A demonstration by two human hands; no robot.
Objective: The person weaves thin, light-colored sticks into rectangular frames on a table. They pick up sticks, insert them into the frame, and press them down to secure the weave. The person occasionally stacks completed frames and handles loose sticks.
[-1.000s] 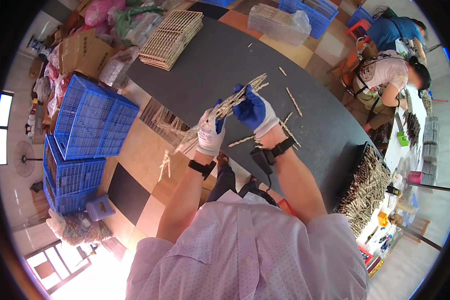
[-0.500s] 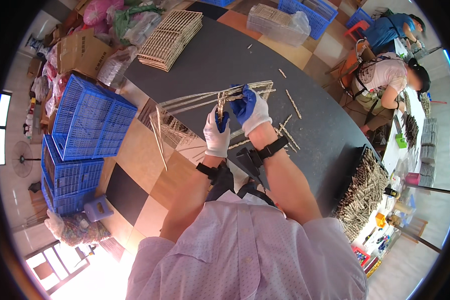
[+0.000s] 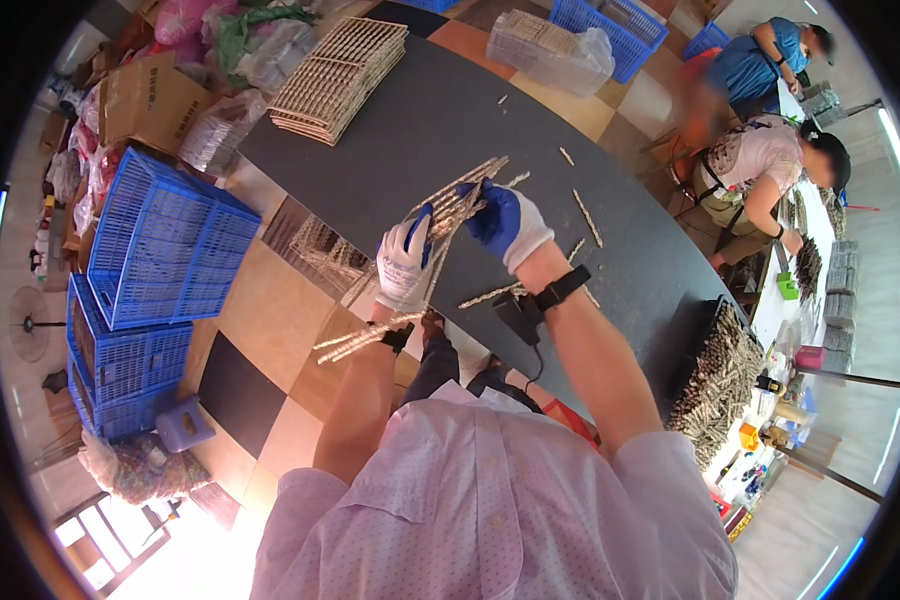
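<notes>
Both my hands wear white gloves with blue palms. Between them, above the dark table, is a slatted frame of twisted straw-coloured rods (image 3: 460,206), tilted and seen nearly edge-on. My left hand (image 3: 404,264) is wrapped round its lower side, and rod ends jut out past that wrist. My right hand (image 3: 511,226) pinches the frame's upper part with curled fingers; the exact grip is partly hidden. Loose twisted rods (image 3: 588,218) lie on the tabletop to the right, and another rod (image 3: 490,296) lies below my right hand.
A stack of similar slatted panels (image 3: 338,82) sits at the far left of the dark table (image 3: 420,110). At the right edge, a black tray (image 3: 692,372) holds many short twisted pieces. Blue crates (image 3: 170,240) stand left on the tiled floor. Two people (image 3: 760,165) work at the right.
The frame has turned from wide and flat to a steeper, narrower slant. My left hand has shifted left and now grips its side; my right hand moved slightly right.
</notes>
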